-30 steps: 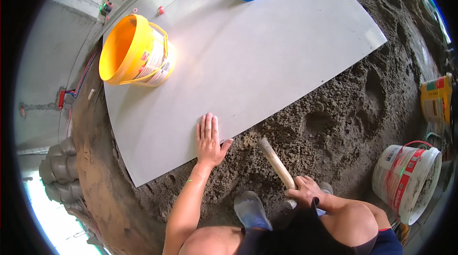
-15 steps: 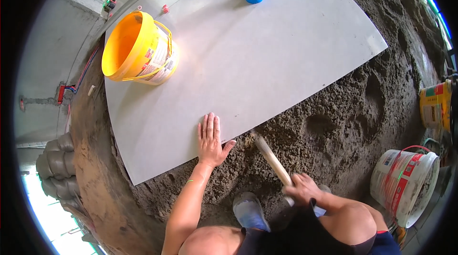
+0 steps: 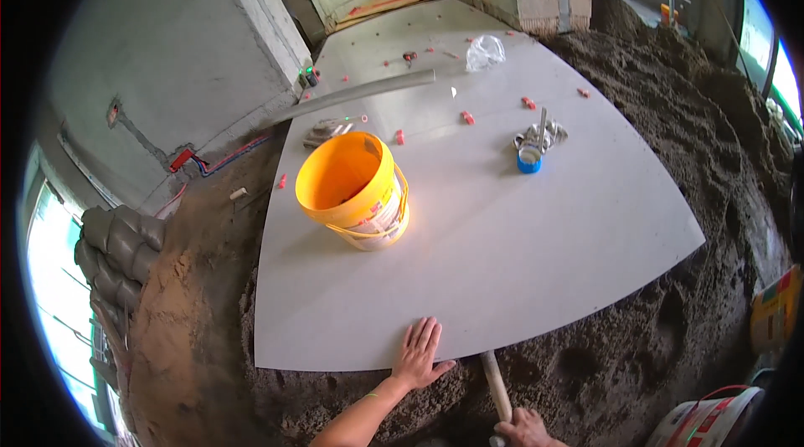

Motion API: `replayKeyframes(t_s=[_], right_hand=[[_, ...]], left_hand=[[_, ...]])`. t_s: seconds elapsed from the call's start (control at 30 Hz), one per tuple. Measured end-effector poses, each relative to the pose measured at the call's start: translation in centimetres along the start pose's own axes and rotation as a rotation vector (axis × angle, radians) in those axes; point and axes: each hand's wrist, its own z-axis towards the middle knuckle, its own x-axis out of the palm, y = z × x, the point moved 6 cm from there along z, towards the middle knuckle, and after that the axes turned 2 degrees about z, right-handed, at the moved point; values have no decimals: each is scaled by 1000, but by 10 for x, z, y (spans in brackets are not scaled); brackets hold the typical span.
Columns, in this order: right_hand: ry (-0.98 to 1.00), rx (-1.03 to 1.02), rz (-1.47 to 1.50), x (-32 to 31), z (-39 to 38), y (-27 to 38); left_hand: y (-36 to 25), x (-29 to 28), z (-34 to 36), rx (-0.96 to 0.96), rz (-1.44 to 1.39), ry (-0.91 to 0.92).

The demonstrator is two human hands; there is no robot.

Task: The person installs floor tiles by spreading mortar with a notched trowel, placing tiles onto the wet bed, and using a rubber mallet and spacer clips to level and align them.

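My left hand point(image 3: 419, 356) lies flat with spread fingers on the near edge of a large grey floor tile point(image 3: 536, 280). Just right of it, my right hand point(image 3: 526, 429) grips a wooden-handled tool point(image 3: 497, 386). The tool's far end meets the damp, crumbly mortar bed point(image 3: 578, 372) at the tile's edge. Its other end is mostly hidden by the hand and the picture's lower rim, so I cannot tell its kind. A yellow bucket point(image 3: 381, 213) stands on the tile ahead. Farther right sits a blue-rimmed suction cup-like piece point(image 3: 528, 161) beside a crumpled cloth point(image 3: 554, 136).
Red tile clips point(image 3: 467, 118) mark joints between tiles. A long grey straightedge point(image 3: 368, 94) and a clear plastic bag point(image 3: 485, 53) lie farther off. Stacked sacks point(image 3: 117, 254) stand left; a white bucket point(image 3: 703, 422) and another yellow bucket point(image 3: 772, 317) are at right.
The view has tilted up, bringing the far tiles and walls into sight. My left hand remains flat on the tile edge; my right hand still holds the tool near that edge.
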Motion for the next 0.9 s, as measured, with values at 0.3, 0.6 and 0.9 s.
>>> replayKeyframes(t_s=[0.3, 0.6, 0.9], right_hand=[[-65, -19, 208, 7, -38, -16], [-38, -52, 3, -10, -12, 12], [-24, -161, -60, -20, 19, 9]], left_hand=[[4, 6, 5, 7, 8, 6], [17, 15, -13, -8, -59, 27], [-1, -3, 12, 13, 84, -15]])
